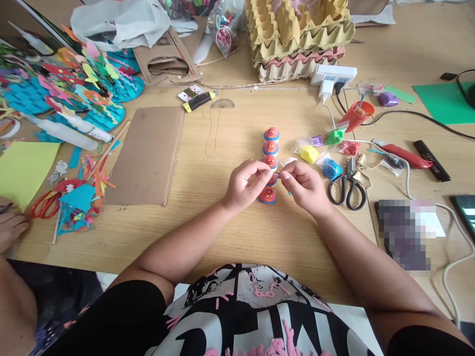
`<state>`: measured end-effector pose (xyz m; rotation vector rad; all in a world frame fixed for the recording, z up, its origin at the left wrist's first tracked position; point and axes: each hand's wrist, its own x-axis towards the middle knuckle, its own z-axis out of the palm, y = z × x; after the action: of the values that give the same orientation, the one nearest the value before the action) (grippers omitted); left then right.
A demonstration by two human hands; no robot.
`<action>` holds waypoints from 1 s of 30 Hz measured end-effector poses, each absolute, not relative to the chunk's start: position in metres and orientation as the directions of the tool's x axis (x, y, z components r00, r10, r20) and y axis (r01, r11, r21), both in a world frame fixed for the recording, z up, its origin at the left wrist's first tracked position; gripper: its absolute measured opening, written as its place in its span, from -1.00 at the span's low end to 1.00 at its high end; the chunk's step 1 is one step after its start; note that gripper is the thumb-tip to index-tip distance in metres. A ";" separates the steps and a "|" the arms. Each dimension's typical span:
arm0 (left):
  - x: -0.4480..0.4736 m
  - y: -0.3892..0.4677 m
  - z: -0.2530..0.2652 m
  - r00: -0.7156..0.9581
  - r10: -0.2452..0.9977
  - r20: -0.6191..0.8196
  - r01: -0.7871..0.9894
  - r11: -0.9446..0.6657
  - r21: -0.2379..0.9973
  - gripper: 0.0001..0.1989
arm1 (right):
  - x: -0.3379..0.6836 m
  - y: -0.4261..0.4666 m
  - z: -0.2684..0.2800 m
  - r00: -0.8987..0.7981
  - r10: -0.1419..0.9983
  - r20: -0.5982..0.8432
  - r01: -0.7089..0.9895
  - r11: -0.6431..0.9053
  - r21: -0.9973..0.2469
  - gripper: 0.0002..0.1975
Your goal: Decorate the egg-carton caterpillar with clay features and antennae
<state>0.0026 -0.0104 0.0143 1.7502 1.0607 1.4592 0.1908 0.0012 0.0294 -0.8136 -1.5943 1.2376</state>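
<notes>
My left hand [245, 186] and my right hand [303, 189] face each other above the table, each with thumb and forefinger pinched. Between the fingertips stretches a thin dark strand [277, 172], apparently soft clay. Under and behind the hands runs a row of several small red-and-blue clay figures with yellow smiling faces; the farthest figure [271, 134] is plain to see. The nearest figure [267, 195] bears a dark ring on top. My fingers partly cover the middle ones. A small blue tip shows below my right fingers; what it belongs to is hidden.
Right of my hands lie black-handled scissors [349, 185], bagged blue clay [331, 168], yellow clay [308, 154] and a red cup [358, 116]. Cables cross the right side. Cardboard [144, 155] and paper scraps lie left, near another person's hand [11, 225]. Egg trays [300, 39] stand behind.
</notes>
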 end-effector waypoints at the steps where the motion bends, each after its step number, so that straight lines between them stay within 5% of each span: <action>1: 0.003 -0.010 0.013 0.067 0.881 0.468 0.174 -0.472 0.864 -0.69 | 0.191 0.001 0.029 -0.346 0.896 0.278 -0.026 0.288 -0.957 -0.63; 5: 0.004 -0.009 0.007 0.083 0.902 0.423 0.076 -0.429 0.900 -0.67 | 0.192 0.002 0.027 -0.324 0.892 0.316 0.010 0.337 -0.941 -0.61; 21: 0.003 -0.007 0.010 0.115 0.848 0.517 0.198 -0.529 0.825 -0.84 | 0.192 0.003 0.030 -0.360 0.894 0.268 -0.025 0.278 -0.960 -0.50; 30: 0.002 -0.005 0.011 0.094 0.784 0.613 0.243 -0.615 0.750 -0.90 | 0.190 0.001 0.030 -0.364 0.902 0.233 -0.149 0.190 -0.970 -0.64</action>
<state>0.0015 -0.0051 0.0107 1.9150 1.0050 1.5437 0.1901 0.0006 0.0297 -0.7552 -1.4931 1.3627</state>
